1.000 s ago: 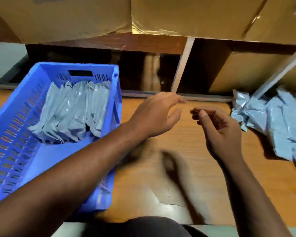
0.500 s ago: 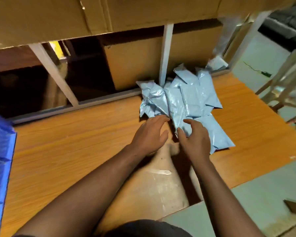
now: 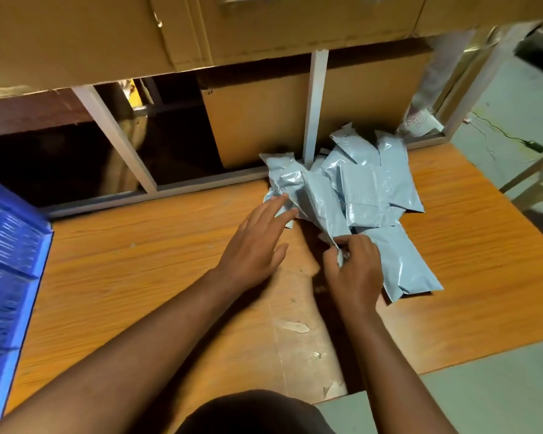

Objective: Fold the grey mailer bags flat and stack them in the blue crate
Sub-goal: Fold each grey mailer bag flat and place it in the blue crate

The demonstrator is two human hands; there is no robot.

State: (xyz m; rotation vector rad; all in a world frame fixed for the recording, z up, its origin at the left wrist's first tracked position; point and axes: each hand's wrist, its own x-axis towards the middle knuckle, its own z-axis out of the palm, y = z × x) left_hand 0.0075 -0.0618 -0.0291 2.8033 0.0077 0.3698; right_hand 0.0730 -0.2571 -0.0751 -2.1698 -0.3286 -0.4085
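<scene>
The blue crate (image 3: pixel 10 277) stands at the left edge of the wooden table (image 3: pixel 138 270); its inside is not visible. The pile of grey mailer bags (image 3: pixel 367 195) lies at the table's far right, against a white post (image 3: pixel 315 104). The right hand (image 3: pixel 355 270) pinches the near end of one bag (image 3: pixel 323 208), whose long axis runs away from the person, slightly to the left. The left hand (image 3: pixel 254 245) has straight, spread fingers, the tips touching the pile. Cardboard boxes (image 3: pixel 264 120) stand behind.
</scene>
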